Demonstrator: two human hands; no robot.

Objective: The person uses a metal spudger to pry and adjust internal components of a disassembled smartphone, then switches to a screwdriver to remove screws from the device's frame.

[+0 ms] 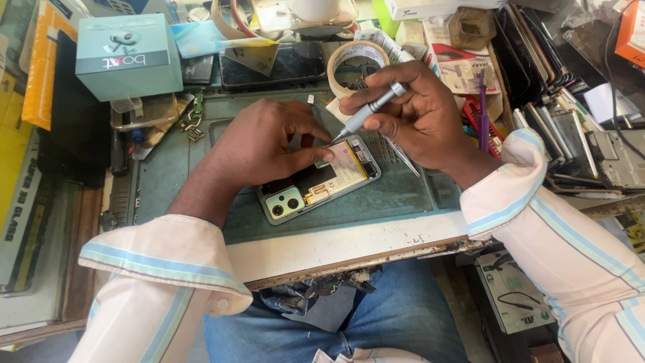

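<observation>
opened phone under a precision screwdriver

the person's left hand [269, 144] presses down on a pale green smartphone with its back cover off [317, 181], fingers closed flat over the exposed upper half and pinning it in place. the phone lies tilted on a worn teal work mat [403, 191] near the front edge of the bench, its twin camera lenses toward the person. the right hand [416, 111] is clamped around a slim silver precision screwdriver [368, 111], thumb and fingers pinched on the shaft, the tip touching the phone's inner frame just beside the left fingertips. judged from this pose, the work goes best with the driver kept in line with the screw, light downward pressure, and the left hand holding the phone flat so it cannot slide. a roll of beige tape [355, 64] stands just behind the hands; a grey-blue cardboard box [127, 57] sits well apart at the far left.
</observation>
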